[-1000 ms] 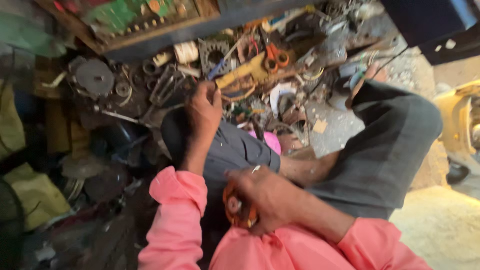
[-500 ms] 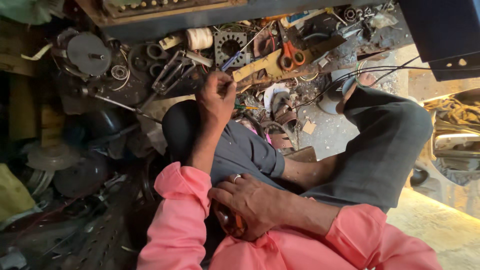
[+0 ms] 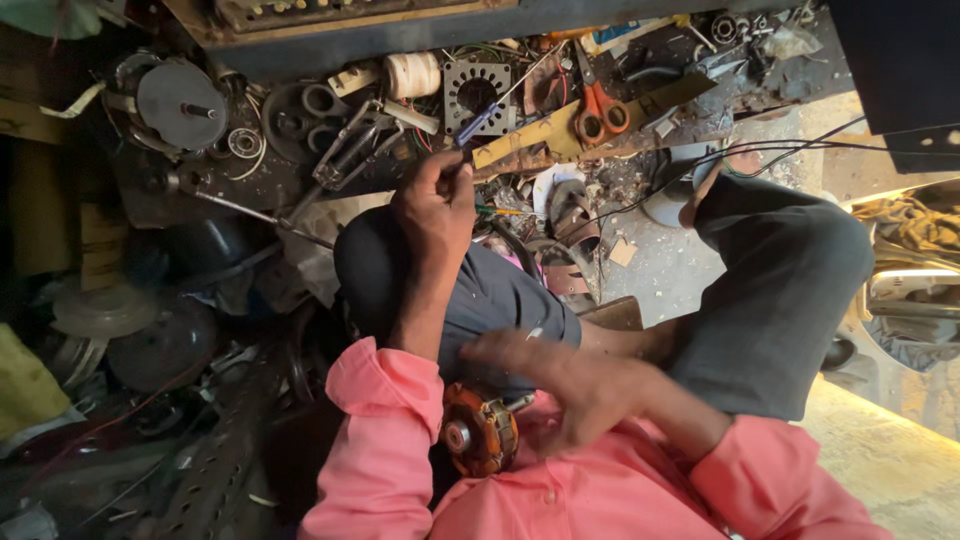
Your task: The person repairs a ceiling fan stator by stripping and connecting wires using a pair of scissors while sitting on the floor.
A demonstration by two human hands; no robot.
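— What lies along the top of the clutter?

— A dark board runs across it. Below it sit a cream spool of thread (image 3: 412, 74), a square grey plate with a round hole (image 3: 477, 92), orange-handled scissors (image 3: 598, 108) and a long yellow strip (image 3: 600, 122) lying slanted. At far left there is a round grey disc with a shaft (image 3: 180, 104), with small bearings and rings near it. No label can be made out.

— Any containers?

— A dark tray-like surface (image 3: 220, 190) holds the rings and metal parts. A pale round tub (image 3: 668, 205) stands by the raised knee; what it holds cannot be told.

— What is the left hand doing?

— The left hand (image 3: 434, 205) reaches out over the knee, fingers pinched shut on a blue-handled tool (image 3: 478, 124) that points up toward the square plate.

— And the right?

— The right hand (image 3: 570, 385) is blurred, fingers partly spread, lying across the lap just beside the motor armature (image 3: 480, 432). Whether it grips anything cannot be told.

— Where is that armature?

— In the lap, against the pink shirt, its copper windings and shaft end facing up.
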